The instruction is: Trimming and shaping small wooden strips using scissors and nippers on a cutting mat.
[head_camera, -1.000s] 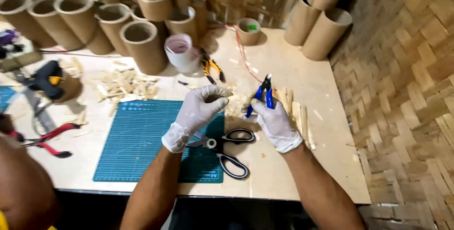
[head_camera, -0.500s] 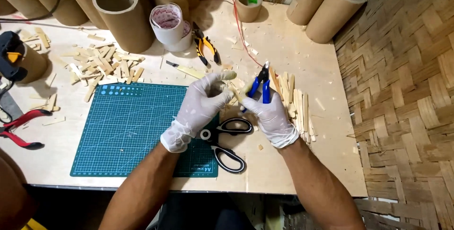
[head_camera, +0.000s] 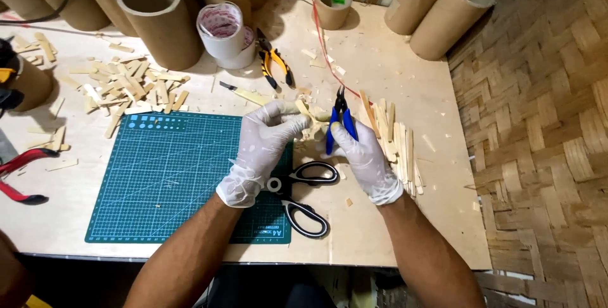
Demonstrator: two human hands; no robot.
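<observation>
Both my hands wear white gloves. My left hand (head_camera: 266, 140) pinches a short pale wooden stick (head_camera: 303, 108) just past the green cutting mat (head_camera: 171, 175). My right hand (head_camera: 362, 156) grips blue-handled cutters (head_camera: 339, 118), jaws pointing away from me, close to the stick's right end. Black-handled scissors (head_camera: 304, 194) lie on the table under my wrists. A row of long wooden sticks (head_camera: 396, 140) lies right of my right hand.
Cardboard tubes (head_camera: 158, 17) stand along the back. A tape roll (head_camera: 221, 29), yellow-handled pliers (head_camera: 273, 64) and a red wire (head_camera: 320, 29) lie behind my hands. Several cut stick pieces (head_camera: 126, 89) are scattered left. Red-handled tool (head_camera: 22, 175) at far left; woven bamboo wall (head_camera: 544, 143) at right.
The view has shifted so the table sits lower and closer. My hands stay together over the sticks, the cutters still held upright beside the stick in my left hand.
</observation>
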